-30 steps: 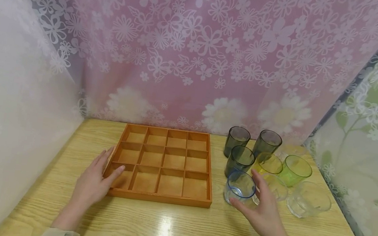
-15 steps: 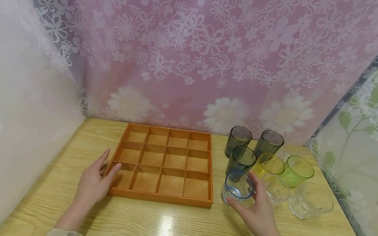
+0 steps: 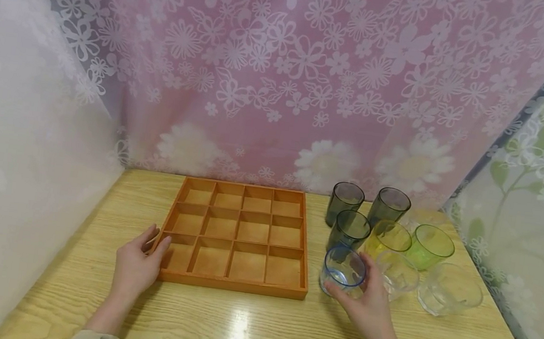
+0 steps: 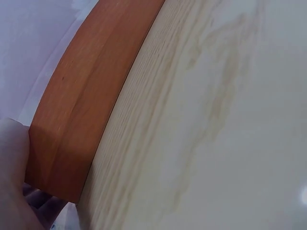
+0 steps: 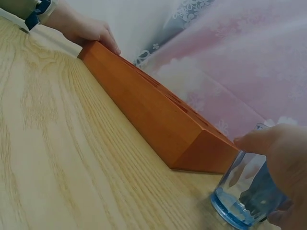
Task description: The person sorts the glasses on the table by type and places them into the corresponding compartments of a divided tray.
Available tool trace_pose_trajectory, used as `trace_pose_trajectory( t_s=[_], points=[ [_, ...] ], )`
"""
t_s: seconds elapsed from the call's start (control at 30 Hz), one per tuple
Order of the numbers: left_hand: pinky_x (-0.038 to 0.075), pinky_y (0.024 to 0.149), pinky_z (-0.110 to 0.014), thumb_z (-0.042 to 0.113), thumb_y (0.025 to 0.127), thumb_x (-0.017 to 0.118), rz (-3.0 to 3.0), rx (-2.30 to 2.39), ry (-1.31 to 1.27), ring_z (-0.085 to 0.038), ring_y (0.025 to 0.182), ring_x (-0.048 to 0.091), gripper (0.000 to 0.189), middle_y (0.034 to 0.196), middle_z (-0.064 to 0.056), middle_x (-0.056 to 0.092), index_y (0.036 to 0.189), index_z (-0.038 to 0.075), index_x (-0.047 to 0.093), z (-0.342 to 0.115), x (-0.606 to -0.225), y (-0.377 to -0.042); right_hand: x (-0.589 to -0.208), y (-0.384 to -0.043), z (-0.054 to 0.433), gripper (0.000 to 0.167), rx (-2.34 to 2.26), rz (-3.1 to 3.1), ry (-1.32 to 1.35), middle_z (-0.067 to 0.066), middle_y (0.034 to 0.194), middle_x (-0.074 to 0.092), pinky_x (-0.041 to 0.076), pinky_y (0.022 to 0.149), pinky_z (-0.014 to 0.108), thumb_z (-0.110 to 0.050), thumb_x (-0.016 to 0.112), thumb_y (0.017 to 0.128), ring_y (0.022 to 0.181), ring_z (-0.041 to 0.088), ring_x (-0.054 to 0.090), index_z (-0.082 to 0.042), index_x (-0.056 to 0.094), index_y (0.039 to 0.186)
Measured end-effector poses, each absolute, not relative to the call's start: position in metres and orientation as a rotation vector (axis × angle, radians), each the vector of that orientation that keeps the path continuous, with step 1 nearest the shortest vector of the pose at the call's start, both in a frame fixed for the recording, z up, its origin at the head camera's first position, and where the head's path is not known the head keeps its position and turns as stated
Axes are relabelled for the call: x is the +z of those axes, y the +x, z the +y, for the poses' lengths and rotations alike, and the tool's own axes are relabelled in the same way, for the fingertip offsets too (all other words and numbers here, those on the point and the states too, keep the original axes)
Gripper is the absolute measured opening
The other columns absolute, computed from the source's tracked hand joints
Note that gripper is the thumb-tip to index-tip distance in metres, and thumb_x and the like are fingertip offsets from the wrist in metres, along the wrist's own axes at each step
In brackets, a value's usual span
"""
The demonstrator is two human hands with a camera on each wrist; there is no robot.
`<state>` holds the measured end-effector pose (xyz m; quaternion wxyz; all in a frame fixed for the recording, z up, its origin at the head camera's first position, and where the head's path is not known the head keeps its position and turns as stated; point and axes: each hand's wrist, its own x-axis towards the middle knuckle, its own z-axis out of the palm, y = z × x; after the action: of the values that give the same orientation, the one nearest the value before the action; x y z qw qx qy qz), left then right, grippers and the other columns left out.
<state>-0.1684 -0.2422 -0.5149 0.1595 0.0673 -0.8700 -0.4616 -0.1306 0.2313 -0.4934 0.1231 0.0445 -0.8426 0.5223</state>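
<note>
A clear glass (image 3: 340,277) with a blue rim stands on the table, right of a wooden compartment tray (image 3: 233,285). My right hand (image 3: 368,308) holds this glass from its right side, thumb at the front and fingers behind. In the right wrist view the glass (image 5: 240,203) shows a blue base, close to the tray's corner. At the tray's left front corner, my left hand (image 3: 136,266) grips the wall, its thumb over the edge and its fingers along the outer side. The left wrist view shows the tray wall (image 4: 91,91) beside the thumb.
Behind the blue-rimmed glass are several dark grey glasses (image 3: 349,231). A yellow glass (image 3: 389,240), a green glass (image 3: 430,249) and clear glasses (image 3: 446,293) stand close by on the right. Floral curtains (image 3: 269,107) surround the wooden table (image 3: 194,323).
My right hand has drawn in around the blue-rimmed glass, which has shifted slightly left relative to the tray. The left hand's fingers have curled in against the tray's side.
</note>
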Motion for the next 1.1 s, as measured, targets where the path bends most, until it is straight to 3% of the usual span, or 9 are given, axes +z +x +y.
trace_pose_trajectory(
  t_s=[0.13, 0.23, 0.37, 0.43, 0.63, 1.1],
  points=[
    [0.055, 0.093, -0.045, 0.027, 0.102, 0.074, -2.426, -1.368, 0.216, -0.045, 0.118, 0.067, 0.059, 0.139, -0.023, 0.065, 0.147, -0.007, 0.057, -0.241, -0.516, -0.169, -0.499, -0.132, 0.232, 0.097, 1.573, -2.448, 0.152, 0.023, 0.147, 0.049, 0.045, 0.106, 0.023, -0.013, 0.095, 0.081, 0.133, 0.046, 0.052, 0.004, 0.035, 0.155],
    [0.056, 0.091, -0.032, 0.024, 0.101, 0.076, -2.391, -1.367, 0.227, -0.044, 0.114, 0.069, 0.054, 0.136, -0.022, 0.068, 0.144, -0.006, 0.062, -0.24, -0.518, -0.169, -0.502, -0.134, 0.232, 0.095, 1.604, -2.428, 0.146, 0.024, 0.146, 0.05, 0.042, 0.101, 0.012, -0.012, 0.095, 0.08, 0.131, 0.047, 0.053, 0.004, 0.037, 0.154],
    [0.049, 0.081, -0.007, 0.018, 0.1, 0.076, -2.355, -1.356, 0.242, -0.04, 0.111, 0.071, 0.044, 0.13, -0.021, 0.071, 0.137, -0.005, 0.068, -0.239, -0.519, -0.168, -0.505, -0.135, 0.232, 0.093, 1.63, -2.41, 0.133, 0.023, 0.144, 0.052, 0.044, 0.101, 0.013, -0.009, 0.095, 0.08, 0.13, 0.046, 0.054, 0.003, 0.04, 0.153],
    [0.044, 0.077, -0.002, 0.014, 0.1, 0.076, -2.339, -1.349, 0.246, -0.038, 0.11, 0.072, 0.038, 0.125, -0.022, 0.073, 0.133, -0.005, 0.071, -0.238, -0.521, -0.168, -0.505, -0.136, 0.232, 0.091, 1.632, -2.407, 0.138, 0.023, 0.144, 0.052, 0.044, 0.101, 0.013, -0.009, 0.095, 0.08, 0.13, 0.045, 0.055, 0.003, 0.041, 0.152],
    [0.046, 0.073, -0.003, 0.002, 0.098, 0.074, -2.295, -1.341, 0.228, -0.035, 0.103, 0.073, 0.029, 0.114, -0.023, 0.076, 0.126, -0.006, 0.075, -0.237, -0.522, -0.169, -0.505, -0.139, 0.233, 0.091, 1.609, -2.403, 0.152, 0.021, 0.142, 0.054, 0.044, 0.102, 0.013, -0.011, 0.096, 0.079, 0.128, 0.042, 0.056, 0.003, 0.043, 0.152],
    [0.048, 0.072, -0.005, 0.0, 0.098, 0.072, -2.298, -1.351, 0.243, -0.033, 0.102, 0.073, 0.03, 0.115, -0.023, 0.075, 0.127, -0.007, 0.073, -0.237, -0.524, -0.17, -0.491, -0.142, 0.228, 0.087, 1.585, -2.383, 0.192, 0.017, 0.14, 0.06, 0.046, 0.102, 0.016, -0.011, 0.096, 0.079, 0.127, 0.038, 0.059, 0.001, 0.047, 0.15]
  ],
)
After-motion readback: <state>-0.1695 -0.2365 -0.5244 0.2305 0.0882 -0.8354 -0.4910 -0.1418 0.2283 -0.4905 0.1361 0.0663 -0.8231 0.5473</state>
